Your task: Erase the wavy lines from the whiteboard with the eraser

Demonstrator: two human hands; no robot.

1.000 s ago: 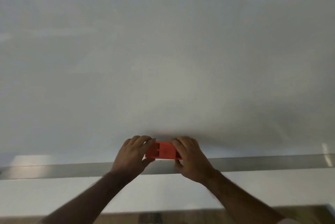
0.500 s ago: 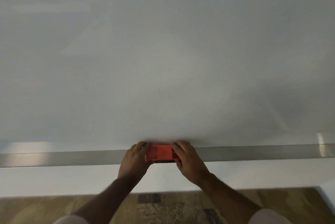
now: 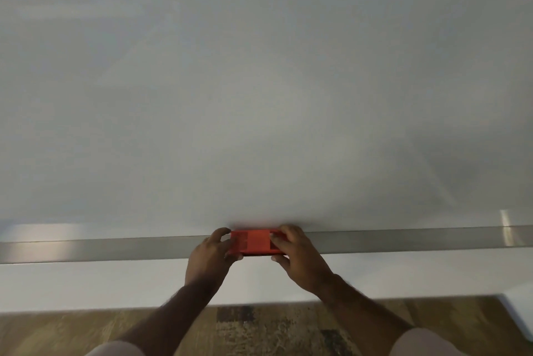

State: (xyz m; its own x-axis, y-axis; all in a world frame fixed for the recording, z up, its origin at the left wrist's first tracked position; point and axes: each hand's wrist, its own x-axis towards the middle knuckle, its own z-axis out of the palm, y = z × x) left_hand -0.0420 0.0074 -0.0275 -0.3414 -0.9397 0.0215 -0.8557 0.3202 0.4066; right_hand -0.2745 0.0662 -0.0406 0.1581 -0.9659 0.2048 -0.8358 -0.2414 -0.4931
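Observation:
The whiteboard (image 3: 259,96) fills most of the head view and shows a plain white surface with no wavy lines visible. A red-orange eraser (image 3: 255,241) lies flat at the metal tray (image 3: 115,249) along the board's lower edge. My left hand (image 3: 209,257) grips the eraser's left end and my right hand (image 3: 297,254) grips its right end, fingers curled over the top and thumbs underneath.
Below the tray is a white wall strip (image 3: 86,283), then patterned brown carpet (image 3: 259,326). A bright reflection (image 3: 507,228) marks the tray at the far right. A white corner (image 3: 519,309) juts in at the lower right.
Both hands have brought the eraser down from the board's lower surface onto the tray. The view has tilted down, showing more carpet.

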